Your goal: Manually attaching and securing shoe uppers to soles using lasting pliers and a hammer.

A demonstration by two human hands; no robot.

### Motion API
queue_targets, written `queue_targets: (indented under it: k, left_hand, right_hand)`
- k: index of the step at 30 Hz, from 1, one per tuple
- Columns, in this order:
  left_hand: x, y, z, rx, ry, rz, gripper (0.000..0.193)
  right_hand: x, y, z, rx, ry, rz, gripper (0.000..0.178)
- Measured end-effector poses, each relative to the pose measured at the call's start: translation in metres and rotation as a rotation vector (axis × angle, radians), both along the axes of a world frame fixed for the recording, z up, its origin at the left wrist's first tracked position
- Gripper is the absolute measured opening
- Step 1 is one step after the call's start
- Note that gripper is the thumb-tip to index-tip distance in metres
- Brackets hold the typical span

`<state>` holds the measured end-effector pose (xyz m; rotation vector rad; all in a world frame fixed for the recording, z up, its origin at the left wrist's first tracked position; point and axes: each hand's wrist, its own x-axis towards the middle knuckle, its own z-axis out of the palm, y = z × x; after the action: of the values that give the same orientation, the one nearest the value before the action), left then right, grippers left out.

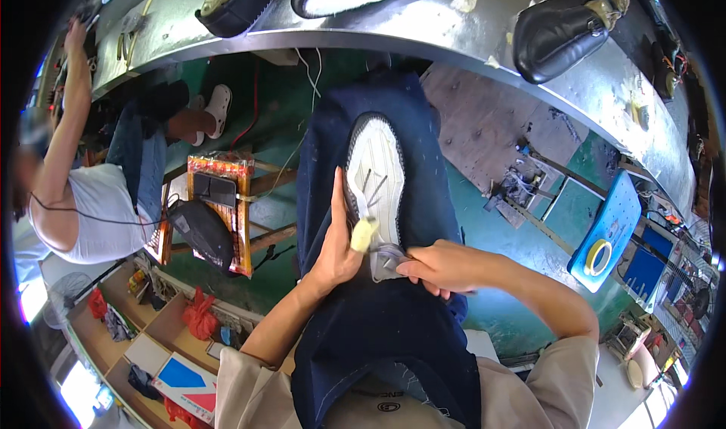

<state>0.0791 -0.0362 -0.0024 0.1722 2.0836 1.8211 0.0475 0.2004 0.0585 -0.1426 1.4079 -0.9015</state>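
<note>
A shoe (376, 170) lies sole up on my lap, its toe pointing away from me. The sole is whitish with dark stitching around its edge and two dark slanting marks in the middle. My left hand (336, 253) grips its left side, fingers stretched along the edge. A pale yellow lump (364, 234) sits beside my left thumb, over the sole. At the heel, my right hand (439, 265) is closed, its fingertips by a grey piece (389, 255) that crosses the heel end. What those fingers hold is mostly hidden.
A metal workbench (423, 37) curves across the far side, bearing a black shoe (556, 39) and others. On the left, a person in a white top (113, 209) sits near a stool (240, 232) with a phone and dark bag. A blue stool (616, 225) holding a tape roll (598, 256) stands right.
</note>
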Motion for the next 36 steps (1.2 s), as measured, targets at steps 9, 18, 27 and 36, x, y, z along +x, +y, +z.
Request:
queue_targets:
  k: [9, 18, 27, 36]
  left_hand:
    - [0.016, 0.000, -0.011, 0.017, -0.025, -0.094, 0.139]
    - [-0.029, 0.001, 0.000, 0.394, -0.219, 0.144, 0.061]
    - [-0.035, 0.017, 0.007, 0.159, -0.327, 0.275, 0.054]
    - [-0.053, 0.018, 0.029, 0.058, -0.211, -0.014, 0.076]
  right_hand:
    - [0.024, 0.014, 0.010, -0.024, 0.875, 0.064, 0.037]
    - [-0.025, 0.000, 0.001, -0.267, 0.211, -0.551, 0.043]
    - [0.029, -0.045, -0.016, -0.165, 0.322, -0.835, 0.037]
    - [-0.018, -0.006, 0.011, -0.054, 1.095, -0.521, 0.030]
